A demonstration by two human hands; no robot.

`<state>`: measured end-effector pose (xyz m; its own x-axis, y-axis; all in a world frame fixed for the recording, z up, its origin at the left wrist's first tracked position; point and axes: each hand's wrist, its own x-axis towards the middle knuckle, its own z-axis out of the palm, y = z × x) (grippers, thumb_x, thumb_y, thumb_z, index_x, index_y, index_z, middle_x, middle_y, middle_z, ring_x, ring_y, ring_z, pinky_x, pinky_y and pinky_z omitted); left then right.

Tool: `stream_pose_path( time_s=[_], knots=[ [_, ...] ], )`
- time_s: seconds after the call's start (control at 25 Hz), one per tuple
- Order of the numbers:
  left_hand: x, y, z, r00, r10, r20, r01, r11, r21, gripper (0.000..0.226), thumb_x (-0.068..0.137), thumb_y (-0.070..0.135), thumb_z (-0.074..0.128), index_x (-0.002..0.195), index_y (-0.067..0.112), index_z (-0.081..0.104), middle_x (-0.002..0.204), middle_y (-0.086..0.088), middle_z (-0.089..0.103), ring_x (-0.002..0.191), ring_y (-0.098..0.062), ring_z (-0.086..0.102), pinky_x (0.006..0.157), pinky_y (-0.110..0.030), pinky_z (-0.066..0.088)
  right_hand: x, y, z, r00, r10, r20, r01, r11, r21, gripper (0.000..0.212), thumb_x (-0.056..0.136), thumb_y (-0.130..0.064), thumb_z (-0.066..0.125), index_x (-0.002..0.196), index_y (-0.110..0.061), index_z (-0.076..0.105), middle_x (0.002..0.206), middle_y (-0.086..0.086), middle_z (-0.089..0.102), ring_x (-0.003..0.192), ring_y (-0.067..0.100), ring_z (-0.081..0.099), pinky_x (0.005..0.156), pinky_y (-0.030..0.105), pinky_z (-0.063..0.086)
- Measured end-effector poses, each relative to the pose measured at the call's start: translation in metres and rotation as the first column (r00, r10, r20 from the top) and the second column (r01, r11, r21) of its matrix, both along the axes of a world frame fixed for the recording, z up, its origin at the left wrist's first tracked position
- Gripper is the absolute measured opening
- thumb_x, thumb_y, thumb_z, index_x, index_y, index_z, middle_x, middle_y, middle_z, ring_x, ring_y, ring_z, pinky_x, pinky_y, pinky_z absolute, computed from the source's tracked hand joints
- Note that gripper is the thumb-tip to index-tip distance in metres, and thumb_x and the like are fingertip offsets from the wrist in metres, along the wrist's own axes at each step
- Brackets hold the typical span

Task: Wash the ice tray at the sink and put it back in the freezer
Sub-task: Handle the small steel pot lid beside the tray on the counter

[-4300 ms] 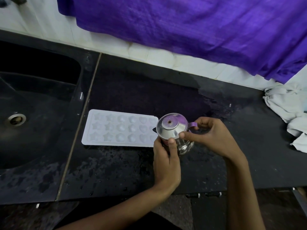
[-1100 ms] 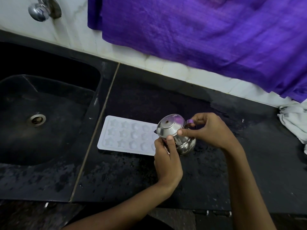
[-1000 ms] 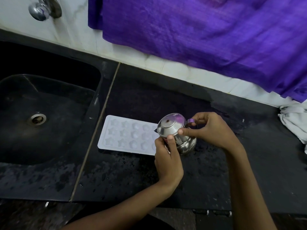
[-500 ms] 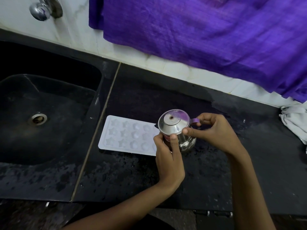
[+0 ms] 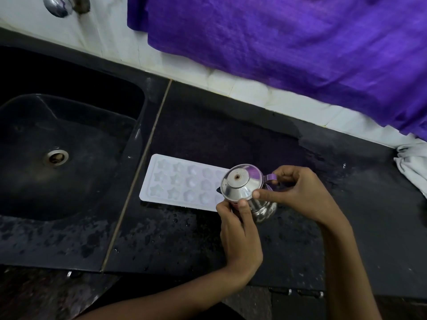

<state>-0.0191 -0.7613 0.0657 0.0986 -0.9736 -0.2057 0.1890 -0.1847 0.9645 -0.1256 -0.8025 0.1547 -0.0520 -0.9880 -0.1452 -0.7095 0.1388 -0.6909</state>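
Hands at a small steel pot (image 5: 251, 195) on the wet black counter (image 5: 231, 125), left hand (image 5: 240, 229) gripped its body, right hand (image 5: 298, 192) pinched the lid and handle, white ice tray (image 5: 182, 181) lay flat just left, sink (image 5: 69, 144) further left.

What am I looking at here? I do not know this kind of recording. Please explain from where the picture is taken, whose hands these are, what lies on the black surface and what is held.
No machine appears here. A person wears one camera on the head; it looks forward and down at their own bare hands.

The surface is a wet black countertop, with a black sink built in at the left and a tap on the wall above. A white ice tray, with star and round moulds, lies flat beside the sink; nobody holds it. A purple cloth hangs behind, and a white cloth lies at the far right.

The left hand grips a small steel pot from below. The right hand holds its steel lid at the rim.
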Motion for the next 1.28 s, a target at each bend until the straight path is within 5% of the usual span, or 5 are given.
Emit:
stream_pose_path(
  time_s=[0.36,0.92,1.08,1.28],
  knots=[
    [0.0,0.001,-0.001,1.0,-0.007,0.023,0.005,0.999,0.054,0.02,0.095,0.034,0.035,0.1,0.015,0.039,0.093,0.006,0.058,0.079,-0.001,0.055,0.061,-0.008,0.04,0.001,-0.001,-0.002,0.997,-0.056,-0.053,0.058,0.998,0.026,0.061,0.038,-0.068,0.076,0.072,-0.019,0.068,0.07,-0.013,0.069,0.069,-0.002,0.061,0.071,0.028,0.046],
    [-0.001,-0.001,0.001,0.999,-0.035,-0.005,0.035,0.999,0.027,0.019,0.094,0.036,0.035,0.102,0.02,0.039,0.096,0.009,0.058,0.081,0.004,0.056,0.063,-0.008,0.041,0.001,-0.002,0.003,0.996,-0.054,-0.067,0.055,0.998,0.011,0.06,0.039,-0.068,0.075,0.073,-0.018,0.068,0.073,-0.009,0.071,0.074,0.002,0.065,0.078,0.036,0.054],
    [-0.002,-0.001,0.003,1.0,-0.008,-0.016,0.007,1.0,-0.017,0.034,0.084,0.049,0.031,0.1,0.021,0.04,0.094,0.007,0.058,0.082,0.002,0.055,0.063,-0.008,0.04,0.002,-0.001,0.007,0.996,-0.056,-0.072,0.057,0.998,0.009,0.056,0.041,-0.065,0.075,0.072,-0.019,0.067,0.071,-0.01,0.071,0.069,0.001,0.064,0.075,0.035,0.053],
    [-0.002,-0.002,0.004,1.0,-0.008,-0.01,0.008,0.999,-0.044,0.02,0.082,0.052,0.031,0.091,0.034,0.035,0.093,0.007,0.057,0.081,-0.004,0.056,0.064,-0.011,0.041,0.003,0.001,0.012,0.998,-0.048,-0.047,0.048,0.999,-0.006,0.06,0.04,-0.067,0.075,0.072,-0.016,0.067,0.072,-0.005,0.072,0.07,0.008,0.066,0.079,0.044,0.054]
  ],
)
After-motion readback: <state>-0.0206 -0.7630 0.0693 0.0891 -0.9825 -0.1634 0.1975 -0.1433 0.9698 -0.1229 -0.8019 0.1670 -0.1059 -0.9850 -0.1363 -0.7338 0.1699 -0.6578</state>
